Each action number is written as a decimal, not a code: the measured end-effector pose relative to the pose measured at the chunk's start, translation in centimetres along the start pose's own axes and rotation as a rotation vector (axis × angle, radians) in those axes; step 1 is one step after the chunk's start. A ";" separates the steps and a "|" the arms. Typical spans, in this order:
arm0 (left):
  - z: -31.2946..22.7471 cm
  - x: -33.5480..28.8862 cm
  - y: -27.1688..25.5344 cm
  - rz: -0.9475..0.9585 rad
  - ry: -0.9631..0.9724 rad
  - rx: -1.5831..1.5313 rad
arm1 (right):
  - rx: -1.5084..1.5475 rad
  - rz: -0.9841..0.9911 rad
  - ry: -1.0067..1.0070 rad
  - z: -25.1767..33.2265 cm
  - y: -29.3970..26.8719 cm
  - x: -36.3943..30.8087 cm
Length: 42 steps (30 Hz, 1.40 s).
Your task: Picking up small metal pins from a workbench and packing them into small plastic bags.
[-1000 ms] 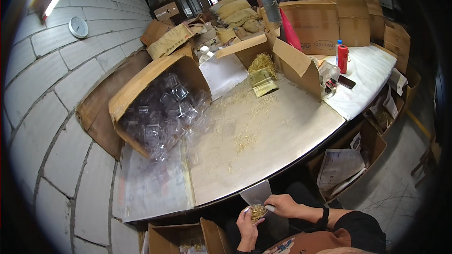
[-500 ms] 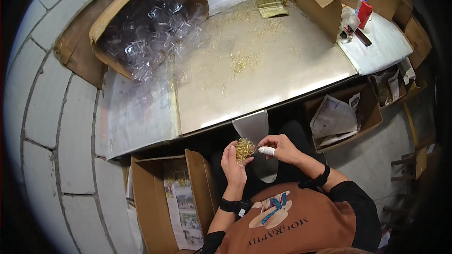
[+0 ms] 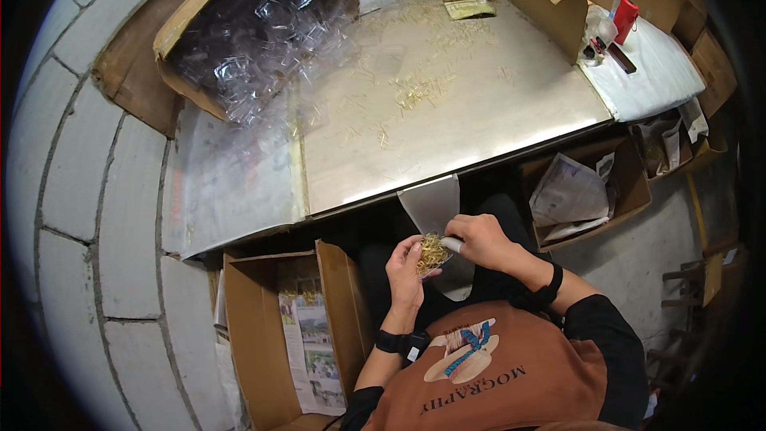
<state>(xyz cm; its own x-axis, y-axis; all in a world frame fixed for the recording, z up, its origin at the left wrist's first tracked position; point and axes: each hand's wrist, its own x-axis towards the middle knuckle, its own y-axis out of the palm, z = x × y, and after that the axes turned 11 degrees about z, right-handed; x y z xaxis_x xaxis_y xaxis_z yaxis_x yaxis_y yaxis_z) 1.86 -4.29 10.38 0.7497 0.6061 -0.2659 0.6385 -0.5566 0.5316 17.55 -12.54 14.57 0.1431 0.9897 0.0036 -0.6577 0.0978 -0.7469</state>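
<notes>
My left hand (image 3: 404, 275) is wrapped round a small clear plastic box, its edge just visible below a heap of thin gold-coloured pins (image 3: 433, 252). Curled in from the right, my right hand (image 3: 483, 241) meets the heap's right side, with white tape on one digit. Its fingers are bent together; whatever they pinch is hidden. Both hands are above my lap, short of the table edge, beside a whitish sheet (image 3: 431, 201) hanging there. More loose gold pins (image 3: 419, 92) lie scattered over the table (image 3: 495, 124).
A tipped cardboard box (image 3: 179, 28) spills clear plastic boxes (image 3: 263, 48) onto the table's left. Below stands an open carton (image 3: 263, 335) lined with printed paper. Another carton (image 3: 630, 203) holds paper bags at right. A red bottle (image 3: 625, 20) stands on a white pad (image 3: 654, 72).
Both hands have shifted slightly right and up with the box. My right hand has turned over and come against the heap, where a small gap showed before.
</notes>
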 end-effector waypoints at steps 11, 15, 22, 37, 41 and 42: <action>1.4 -0.8 -6.8 0.026 -0.215 -0.019 | -0.074 -0.008 -0.280 -0.5 -1.3 11.4; 3.5 -1.1 -9.8 0.045 -0.287 -0.016 | -0.396 0.029 -0.023 -1.7 -3.3 25.5; 7.4 1.2 -9.5 0.136 -0.405 -0.135 | -0.670 0.313 -0.103 -0.9 -1.2 29.5; 10.9 6.2 -8.8 0.144 -0.391 -0.255 | -0.263 -0.092 -0.222 -3.6 -1.6 16.1; 9.8 6.4 -7.9 0.126 -0.399 -0.178 | 0.275 -0.077 -0.131 -5.6 -2.7 15.5; 9.9 6.3 -7.8 0.116 -0.398 -0.179 | 0.402 -0.153 -0.084 -6.2 -3.6 15.0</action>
<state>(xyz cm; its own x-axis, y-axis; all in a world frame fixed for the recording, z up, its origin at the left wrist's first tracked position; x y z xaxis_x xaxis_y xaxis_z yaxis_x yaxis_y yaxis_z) 3.28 -1.77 -3.37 0.8455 0.2606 -0.4662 0.5324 -0.4793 0.6977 26.67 1.32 13.19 0.2119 0.9640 0.1609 -0.8715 0.2609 -0.4153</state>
